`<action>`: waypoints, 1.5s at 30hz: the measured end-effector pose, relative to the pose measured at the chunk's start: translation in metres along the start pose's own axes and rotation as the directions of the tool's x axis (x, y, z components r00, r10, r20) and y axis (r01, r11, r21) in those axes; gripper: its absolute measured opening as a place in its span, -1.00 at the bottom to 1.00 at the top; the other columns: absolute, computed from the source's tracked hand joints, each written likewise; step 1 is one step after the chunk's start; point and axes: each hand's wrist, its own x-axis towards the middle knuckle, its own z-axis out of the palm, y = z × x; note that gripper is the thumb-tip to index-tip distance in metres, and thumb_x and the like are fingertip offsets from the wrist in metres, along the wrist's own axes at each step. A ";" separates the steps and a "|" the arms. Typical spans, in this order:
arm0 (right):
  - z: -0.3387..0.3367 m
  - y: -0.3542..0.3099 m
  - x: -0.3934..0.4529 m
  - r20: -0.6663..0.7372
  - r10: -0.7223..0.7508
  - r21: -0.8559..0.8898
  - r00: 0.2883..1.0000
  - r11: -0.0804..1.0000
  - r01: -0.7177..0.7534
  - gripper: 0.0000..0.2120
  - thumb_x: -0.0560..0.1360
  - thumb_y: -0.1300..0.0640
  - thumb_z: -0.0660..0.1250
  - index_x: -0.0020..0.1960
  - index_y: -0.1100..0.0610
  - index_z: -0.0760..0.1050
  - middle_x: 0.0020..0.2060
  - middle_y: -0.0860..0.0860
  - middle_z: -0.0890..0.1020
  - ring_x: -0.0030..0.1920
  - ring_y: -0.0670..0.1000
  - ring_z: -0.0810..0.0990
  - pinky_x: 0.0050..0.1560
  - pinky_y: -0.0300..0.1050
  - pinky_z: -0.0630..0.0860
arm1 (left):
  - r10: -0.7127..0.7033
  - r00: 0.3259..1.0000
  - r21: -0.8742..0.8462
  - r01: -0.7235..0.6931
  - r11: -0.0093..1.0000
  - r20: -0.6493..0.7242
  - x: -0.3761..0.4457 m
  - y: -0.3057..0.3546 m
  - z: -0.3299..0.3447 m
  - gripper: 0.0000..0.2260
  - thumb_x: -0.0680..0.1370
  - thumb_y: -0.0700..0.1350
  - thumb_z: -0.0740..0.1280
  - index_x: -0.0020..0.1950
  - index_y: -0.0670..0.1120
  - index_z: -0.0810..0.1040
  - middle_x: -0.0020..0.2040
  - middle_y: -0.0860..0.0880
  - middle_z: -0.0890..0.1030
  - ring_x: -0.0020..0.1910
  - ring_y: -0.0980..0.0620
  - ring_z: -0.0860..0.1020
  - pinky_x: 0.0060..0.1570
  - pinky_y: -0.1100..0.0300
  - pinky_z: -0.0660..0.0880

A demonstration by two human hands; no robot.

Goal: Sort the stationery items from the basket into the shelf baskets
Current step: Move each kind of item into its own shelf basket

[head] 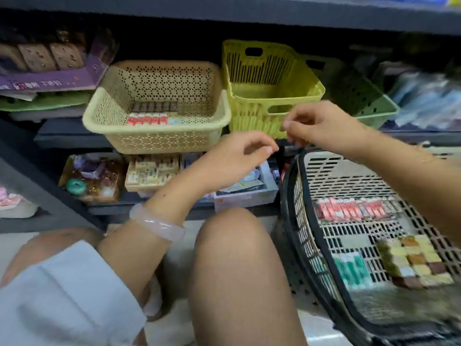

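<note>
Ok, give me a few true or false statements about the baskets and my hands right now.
1. The beige basket already holds items. True.
2. The yellow basket is full. False: it looks empty.
3. The left hand grips a red pack. False: no item shows in it.
4. Red packs lie in the black-rimmed basket. True.
5. The right hand rests inside the beige basket. False: it hangs in front of the yellow one.

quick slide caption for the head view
Both hands, left and right, hover empty between the beige shelf basket and the black-rimmed basket.
</note>
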 end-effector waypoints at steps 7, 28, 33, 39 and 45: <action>0.022 0.077 -0.058 0.192 0.456 -0.031 0.869 0.888 -0.459 -0.75 0.59 0.25 0.07 -0.14 0.29 0.48 -0.29 0.21 0.60 -0.39 0.08 0.57 -0.35 -0.21 0.55 | 0.057 0.978 0.333 -0.123 0.935 0.202 0.026 0.006 0.051 -0.78 0.59 -0.14 0.19 0.16 -0.06 0.56 0.10 0.03 0.54 0.07 0.14 0.44 0.05 0.27 0.32; 0.043 0.195 -0.054 0.143 0.532 -0.157 0.835 0.845 -0.512 -0.75 0.57 0.24 0.13 0.09 0.32 0.53 -0.02 0.23 0.61 -0.10 0.12 0.56 -0.11 -0.11 0.47 | -0.781 0.601 -0.357 0.776 0.520 0.169 0.074 -0.017 0.181 -0.74 0.60 -0.11 0.11 0.23 -0.16 0.41 -0.20 -0.06 0.41 -0.24 0.02 0.43 -0.23 0.31 0.44; 0.044 0.237 -0.076 0.179 0.438 -0.446 0.881 0.834 -0.325 -0.70 0.57 0.19 0.13 0.25 0.16 0.49 0.19 0.12 0.57 0.15 0.10 0.53 0.12 -0.14 0.40 | -0.973 0.172 -0.420 0.880 0.223 -0.155 0.077 -0.077 0.244 -0.53 0.49 -0.06 0.30 0.34 -0.19 0.32 0.34 -0.17 0.37 0.30 -0.12 0.36 0.29 0.05 0.34; 0.044 0.272 -0.077 0.192 0.410 -0.416 0.892 0.857 -0.304 -0.71 0.56 0.23 0.15 0.22 0.14 0.50 0.20 0.14 0.51 0.16 0.10 0.49 0.18 -0.11 0.38 | -0.935 0.239 -0.098 0.957 0.272 -0.261 0.080 -0.102 0.270 -0.31 0.47 0.10 0.31 0.44 -0.22 0.12 0.44 -0.19 0.17 0.37 -0.17 0.16 0.29 -0.04 0.22; 0.050 0.276 -0.062 0.161 0.403 -0.402 0.901 0.861 -0.313 -0.71 0.53 0.23 0.16 0.20 0.13 0.52 0.16 0.13 0.56 0.15 0.12 0.52 0.21 -0.01 0.43 | -0.948 0.227 -0.163 0.950 0.266 -0.223 0.090 -0.115 0.269 -0.31 0.37 0.21 0.40 0.32 -0.17 0.29 0.33 -0.19 0.36 0.28 -0.18 0.34 0.22 -0.03 0.36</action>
